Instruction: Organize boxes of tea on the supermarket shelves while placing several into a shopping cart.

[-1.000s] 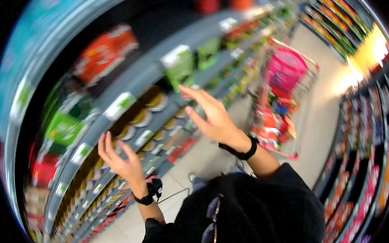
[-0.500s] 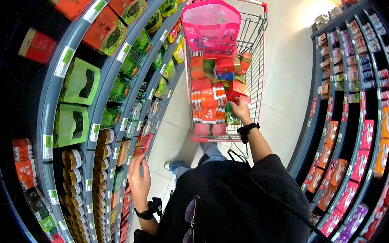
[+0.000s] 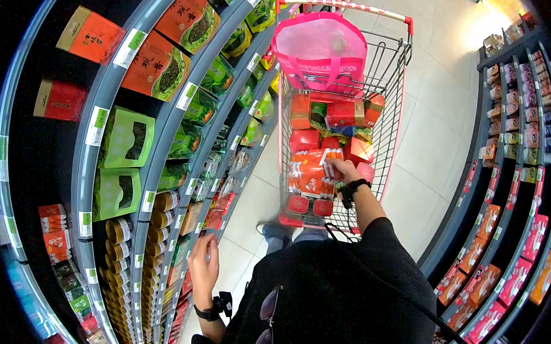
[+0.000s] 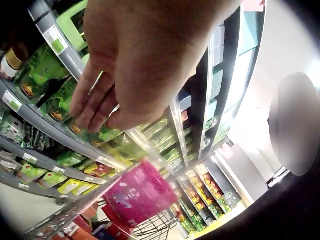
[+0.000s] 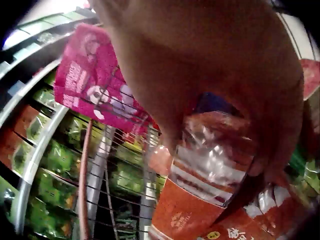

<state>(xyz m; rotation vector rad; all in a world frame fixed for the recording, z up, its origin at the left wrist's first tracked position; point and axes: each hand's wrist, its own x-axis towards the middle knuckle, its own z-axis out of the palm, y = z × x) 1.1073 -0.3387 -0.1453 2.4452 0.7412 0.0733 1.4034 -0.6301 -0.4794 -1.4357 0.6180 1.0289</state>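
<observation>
In the head view my right hand (image 3: 344,170) is inside the shopping cart, its fingers on an orange packet (image 3: 312,181). The right wrist view shows thumb and fingers of the right hand (image 5: 210,65) gripping the clear-wrapped end of the orange packet (image 5: 192,202). My left hand (image 3: 204,265) hangs beside the left shelves, fingers loosely bent, holding nothing. In the left wrist view the left hand (image 4: 135,60) appears before the shelves, with nothing in its fingers.
A pink bag (image 3: 319,46) sits at the cart's far end, with red and orange boxes (image 3: 346,113) nearer. Shelves of green packs, boxes and gold-lidded jars (image 3: 118,251) line the left; more shelves (image 3: 521,247) curve along the right. Tiled floor (image 3: 434,118) lies between.
The view has swung toward the cart. My right hand has moved from near the shelves into the cart, then left onto the orange packet. The left hand has lowered from the shelf.
</observation>
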